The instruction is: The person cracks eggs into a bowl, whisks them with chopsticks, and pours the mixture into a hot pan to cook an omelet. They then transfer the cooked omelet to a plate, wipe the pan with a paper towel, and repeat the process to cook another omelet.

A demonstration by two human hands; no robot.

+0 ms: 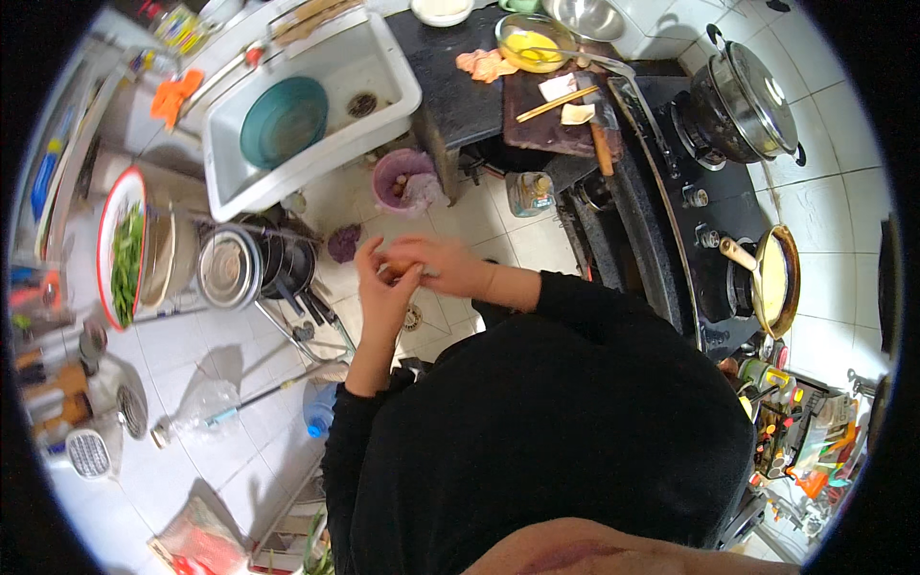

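Note:
My two hands meet in front of me, above the floor between the sink and the black counter. My left hand (380, 292) is closed, thumb and fingers curled toward the other hand. My right hand (448, 265) comes in from the right, its fingers bent over the same spot. Between them shows a small orange-brown thing (402, 267), mostly covered by fingers, so its kind is unclear. Beyond the hands stands a pink bucket (387, 196) with a plastic bag and small round bits inside. A purple bundle (344, 243) lies on the floor nearby.
A white sink (407, 91) holds a green basin (268, 120). On the counter are a bowl of yellow liquid (530, 48), a cutting board (537, 134), chopsticks (556, 104) and a cleaver (601, 144). At right, a pan (774, 278) and a steamer pot (747, 101) stand on the stove.

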